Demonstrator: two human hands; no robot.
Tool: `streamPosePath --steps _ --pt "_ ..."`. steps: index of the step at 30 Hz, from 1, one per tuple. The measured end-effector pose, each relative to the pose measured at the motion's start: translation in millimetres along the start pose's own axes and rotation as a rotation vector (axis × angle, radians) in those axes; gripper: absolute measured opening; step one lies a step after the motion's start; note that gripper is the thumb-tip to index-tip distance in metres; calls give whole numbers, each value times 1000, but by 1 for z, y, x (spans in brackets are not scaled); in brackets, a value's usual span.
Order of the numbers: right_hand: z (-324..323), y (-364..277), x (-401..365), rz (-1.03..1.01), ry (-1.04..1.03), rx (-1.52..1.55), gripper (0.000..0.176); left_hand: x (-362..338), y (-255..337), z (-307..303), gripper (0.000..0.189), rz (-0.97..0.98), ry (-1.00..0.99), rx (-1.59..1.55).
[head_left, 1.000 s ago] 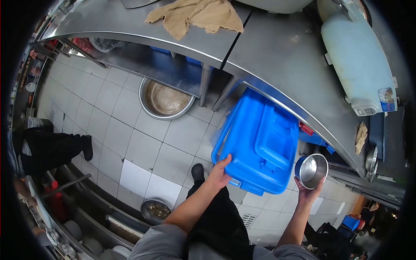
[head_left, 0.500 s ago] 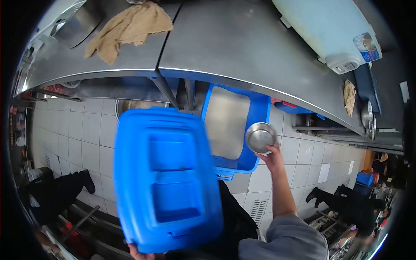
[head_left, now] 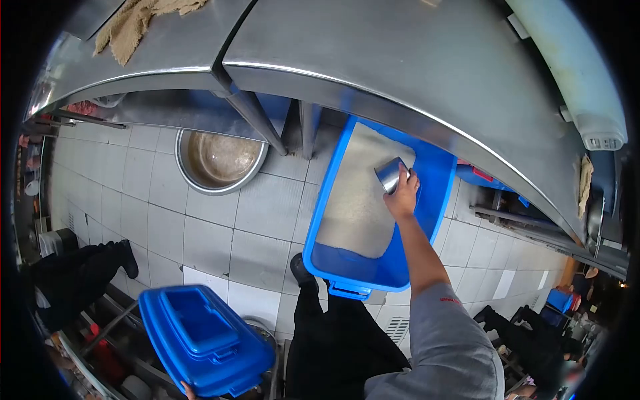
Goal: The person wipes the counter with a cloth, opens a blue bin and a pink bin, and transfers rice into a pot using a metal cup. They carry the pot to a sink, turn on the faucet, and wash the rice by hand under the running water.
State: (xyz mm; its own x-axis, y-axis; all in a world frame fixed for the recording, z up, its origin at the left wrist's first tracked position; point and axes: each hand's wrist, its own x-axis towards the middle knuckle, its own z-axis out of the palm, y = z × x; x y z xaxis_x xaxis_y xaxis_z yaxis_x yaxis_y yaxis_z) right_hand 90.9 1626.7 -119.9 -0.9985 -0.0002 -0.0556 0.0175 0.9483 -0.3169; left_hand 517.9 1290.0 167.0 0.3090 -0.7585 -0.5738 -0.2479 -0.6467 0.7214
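Observation:
A blue bin (head_left: pixel 432 193) stands on the floor, partly under the steel counter, with a bed of pale grains (head_left: pixel 357 200) inside. My right hand (head_left: pixel 402 194) grips a small metal bowl (head_left: pixel 390 175), tilted on its side at the grains' surface; whether any grains are inside it cannot be told. At the lower left, my left hand (head_left: pixel 189 389) holds the edge of the blue lid (head_left: pixel 203 337); only a few of its fingers show.
A large round metal pot (head_left: pixel 222 160) sits on the tiled floor left of the bin. Steel counters (head_left: pixel 400 60) run overhead, with a tan cloth (head_left: pixel 137 27) on top. People in dark clothes stand at the lower left (head_left: pixel 80 277) and lower right (head_left: pixel 533 340).
My right hand has brought the bowl from the bin's right edge in over the grains and tipped it. The lid has moved down and left in my left hand, uncovering the pot.

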Motion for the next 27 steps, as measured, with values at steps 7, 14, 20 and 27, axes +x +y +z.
streamPosePath --steps 7,14,20,27 --pt "-58 -11 -91 -23 92 425 84 -17 -3 -71 64 307 -322 291" --pt "-152 1 -164 197 193 632 83 -17 32 -55 57 -79 -408 -216" --pt "-196 42 -184 403 304 665 84 11 -36 31 71 -249 -847 -254" --pt "-197 94 -226 542 330 713 83 54 -197 106 73 -470 -1088 46"
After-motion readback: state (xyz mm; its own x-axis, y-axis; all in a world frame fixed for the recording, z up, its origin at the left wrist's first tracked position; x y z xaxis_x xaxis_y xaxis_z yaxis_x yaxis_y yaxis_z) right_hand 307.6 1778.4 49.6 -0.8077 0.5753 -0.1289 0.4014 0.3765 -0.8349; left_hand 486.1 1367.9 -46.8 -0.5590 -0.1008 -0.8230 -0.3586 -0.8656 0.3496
